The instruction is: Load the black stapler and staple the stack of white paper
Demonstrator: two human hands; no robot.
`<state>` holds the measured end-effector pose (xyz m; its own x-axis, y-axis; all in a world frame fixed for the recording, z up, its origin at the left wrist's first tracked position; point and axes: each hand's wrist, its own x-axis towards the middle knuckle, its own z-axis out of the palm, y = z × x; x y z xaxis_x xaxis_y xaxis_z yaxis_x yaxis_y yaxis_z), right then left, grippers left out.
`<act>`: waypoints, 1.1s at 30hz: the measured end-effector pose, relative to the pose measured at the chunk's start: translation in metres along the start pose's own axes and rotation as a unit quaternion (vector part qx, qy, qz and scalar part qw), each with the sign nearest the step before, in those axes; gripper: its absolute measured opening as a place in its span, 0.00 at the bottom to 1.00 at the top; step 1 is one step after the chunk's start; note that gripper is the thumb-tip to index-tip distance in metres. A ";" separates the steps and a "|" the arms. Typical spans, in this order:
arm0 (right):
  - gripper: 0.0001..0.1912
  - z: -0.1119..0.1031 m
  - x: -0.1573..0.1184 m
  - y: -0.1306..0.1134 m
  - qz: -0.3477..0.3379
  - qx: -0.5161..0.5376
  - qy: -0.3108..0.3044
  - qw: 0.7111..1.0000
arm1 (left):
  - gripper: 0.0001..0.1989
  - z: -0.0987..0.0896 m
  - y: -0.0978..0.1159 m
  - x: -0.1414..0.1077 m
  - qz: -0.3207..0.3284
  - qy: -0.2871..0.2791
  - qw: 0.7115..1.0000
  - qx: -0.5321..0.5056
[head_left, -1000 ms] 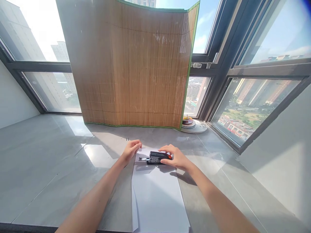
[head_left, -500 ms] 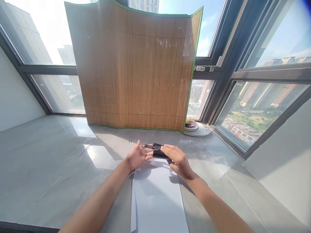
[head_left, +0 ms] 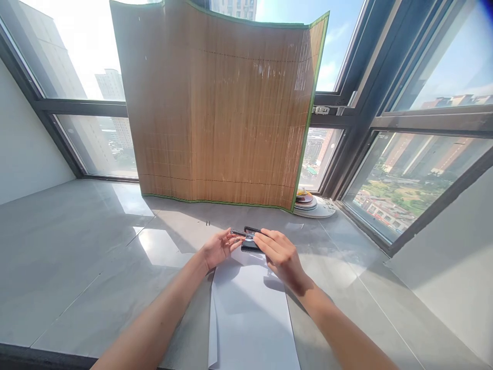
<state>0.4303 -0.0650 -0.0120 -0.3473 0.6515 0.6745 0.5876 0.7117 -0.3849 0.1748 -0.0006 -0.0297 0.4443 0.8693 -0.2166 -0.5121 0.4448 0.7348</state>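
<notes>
At 6 o'clock, right hand [head_left: 282, 252] grips oblong black plastic stapler [head_left: 251, 245], slide [head_left: 238, 233] out, not yet closed; left hand [head_left: 217, 249] half-spread, pinch unclear.

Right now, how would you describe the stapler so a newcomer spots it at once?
Find the large brown slatted mat with green edging, then look below it to the white paper. At the paper's far end, in the right hand and beside the left hand's fingers, is the stapler: small and black, unlike the pale paper.

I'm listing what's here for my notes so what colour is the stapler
The stapler is mostly black, seen in the head view.
</notes>
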 end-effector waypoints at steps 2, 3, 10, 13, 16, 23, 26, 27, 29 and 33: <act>0.18 -0.001 0.001 0.005 0.092 0.056 0.058 0.992 | 0.06 -0.005 0.003 0.003 0.040 0.035 0.999 0.006; 0.17 -0.002 0.001 0.008 0.148 0.095 0.063 0.982 | 0.07 -0.007 0.006 0.004 0.078 0.052 0.996 0.008; 0.17 0.006 -0.004 0.022 0.269 0.285 -0.129 0.911 | 0.15 -0.009 0.014 0.006 0.271 0.055 0.961 0.030; 0.15 0.014 -0.005 0.021 0.259 0.272 -0.163 0.912 | 0.19 0.002 0.008 0.002 0.278 0.024 0.957 0.073; 0.17 0.011 -0.003 0.017 0.239 0.249 -0.190 0.919 | 0.24 0.010 0.003 -0.003 0.266 -0.008 0.956 0.124; 0.22 -0.002 0.006 -0.005 0.072 0.176 -0.047 0.981 | 0.33 0.020 -0.004 -0.010 0.330 -0.076 0.907 0.250; 0.25 0.001 0.006 -0.013 0.015 0.173 -0.062 0.983 | 0.34 0.026 -0.007 -0.013 0.361 -0.089 0.882 0.290; 0.24 0.003 0.005 -0.015 0.005 0.173 -0.068 0.983 | 0.33 0.027 -0.008 -0.014 0.361 -0.094 0.877 0.302; 0.22 0.005 0.005 -0.018 -0.001 0.177 -0.075 0.981 | 0.31 0.029 -0.009 -0.014 0.356 -0.105 0.868 0.330; 0.21 0.001 0.007 -0.007 0.038 0.185 -0.064 0.980 | 0.36 0.015 0.005 -0.011 0.395 -0.096 0.828 0.386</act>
<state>0.4229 -0.0646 -0.0052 -0.4156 0.7174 0.5591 0.3188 0.6907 -0.6491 0.1791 -0.0110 -0.0141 0.3404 0.7402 0.5799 -0.1096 -0.5813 0.8063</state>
